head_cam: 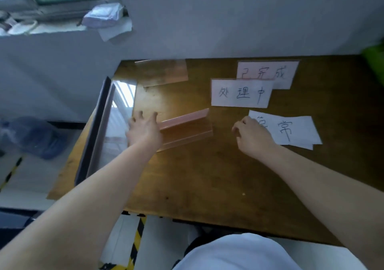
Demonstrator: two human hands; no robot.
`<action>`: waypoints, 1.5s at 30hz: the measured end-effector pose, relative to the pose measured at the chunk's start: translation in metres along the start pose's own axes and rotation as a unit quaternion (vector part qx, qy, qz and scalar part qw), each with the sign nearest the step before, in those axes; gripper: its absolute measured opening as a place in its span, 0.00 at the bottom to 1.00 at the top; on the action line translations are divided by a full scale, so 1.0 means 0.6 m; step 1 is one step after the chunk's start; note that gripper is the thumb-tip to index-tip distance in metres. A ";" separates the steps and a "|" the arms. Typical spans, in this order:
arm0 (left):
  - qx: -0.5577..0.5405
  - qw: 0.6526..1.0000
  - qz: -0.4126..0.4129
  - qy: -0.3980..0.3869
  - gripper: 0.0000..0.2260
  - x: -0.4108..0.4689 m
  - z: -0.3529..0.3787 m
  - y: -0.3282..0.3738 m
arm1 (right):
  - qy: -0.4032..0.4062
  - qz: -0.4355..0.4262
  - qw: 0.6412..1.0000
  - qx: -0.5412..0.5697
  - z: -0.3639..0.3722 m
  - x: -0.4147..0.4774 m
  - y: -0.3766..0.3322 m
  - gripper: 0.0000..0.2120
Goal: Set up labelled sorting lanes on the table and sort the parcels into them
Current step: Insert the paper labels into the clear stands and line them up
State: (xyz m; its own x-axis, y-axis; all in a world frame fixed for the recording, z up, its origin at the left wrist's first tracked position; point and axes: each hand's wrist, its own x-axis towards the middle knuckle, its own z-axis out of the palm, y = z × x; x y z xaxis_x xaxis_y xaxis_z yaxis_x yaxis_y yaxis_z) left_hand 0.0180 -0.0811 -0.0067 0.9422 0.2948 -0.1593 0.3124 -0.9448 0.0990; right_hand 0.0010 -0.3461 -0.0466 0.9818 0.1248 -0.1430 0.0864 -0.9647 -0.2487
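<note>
Three handwritten paper labels lie on the right half of the wooden table [207, 176]: a pinkish one [268, 73] at the back, a white one [242, 93] overlapping its front edge, and another white one [291, 130] nearest me. My right hand [252, 136] rests on the left end of that nearest label, fingers curled at its edge. A clear acrylic sign holder [187, 128] lies on the table's left half, and my left hand [143, 130] grips its left end. A second clear holder [162, 72] lies at the back left.
A large clear sheet with a dark edge [99, 132] leans along the table's left side. A grey wall stands right behind the table. Something bright green [374, 57] shows at the far right. Yellow-black floor tape [137, 240] runs below the front edge.
</note>
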 end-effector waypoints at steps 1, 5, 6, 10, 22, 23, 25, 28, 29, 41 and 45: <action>0.015 0.999 0.030 0.029 0.30 -0.014 -0.006 0.031 | -0.011 0.018 1.000 -0.007 -0.004 -0.010 0.028 0.15; -0.030 0.975 0.214 0.050 0.22 -0.061 -0.003 0.161 | -0.059 0.077 0.994 -0.044 -0.014 -0.043 0.131 0.23; -0.034 0.967 0.251 0.020 0.19 -0.070 0.005 0.189 | -0.075 0.083 0.992 -0.054 -0.015 -0.048 0.153 0.25; -0.014 0.946 0.305 -0.111 0.17 -0.103 0.065 0.278 | -0.138 0.085 0.984 -0.069 -0.006 -0.072 0.227 0.27; 0.058 0.944 0.292 -0.140 0.27 -0.070 0.158 0.413 | -0.150 -0.032 0.985 -0.080 -0.015 -0.117 0.282 0.22; 0.059 0.945 0.287 -0.141 0.29 -0.060 0.160 0.425 | -0.149 -0.034 0.986 -0.071 -0.016 -0.114 0.286 0.22; 0.063 0.947 0.271 -0.158 0.33 -0.043 0.163 0.445 | -0.149 -0.039 0.986 -0.057 -0.018 -0.108 0.293 0.22; 0.080 0.950 0.250 -0.169 0.42 -0.023 0.167 0.460 | -0.150 -0.045 0.987 -0.047 -0.014 -0.104 0.303 0.22; 0.083 0.952 0.243 -0.166 0.43 -0.020 0.169 0.461 | -0.150 -0.045 0.987 -0.041 -0.013 -0.104 0.305 0.22; -0.013 0.961 0.255 -0.108 0.08 -0.046 0.136 0.433 | 0.034 -0.023 0.999 0.015 -0.045 -0.077 0.281 0.30; -0.018 0.954 0.274 -0.123 0.09 -0.071 0.102 0.387 | 0.076 -0.053 0.995 -0.031 -0.046 -0.054 0.240 0.28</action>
State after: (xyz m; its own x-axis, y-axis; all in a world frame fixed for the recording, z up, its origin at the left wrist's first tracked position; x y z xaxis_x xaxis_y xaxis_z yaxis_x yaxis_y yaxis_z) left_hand 0.0427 -0.3218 -0.0370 0.9094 -0.2881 -0.3000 -0.2097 -0.9405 0.2673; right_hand -0.0135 -0.4955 -0.0517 0.9806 0.1939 0.0291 0.1958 -0.9610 -0.1952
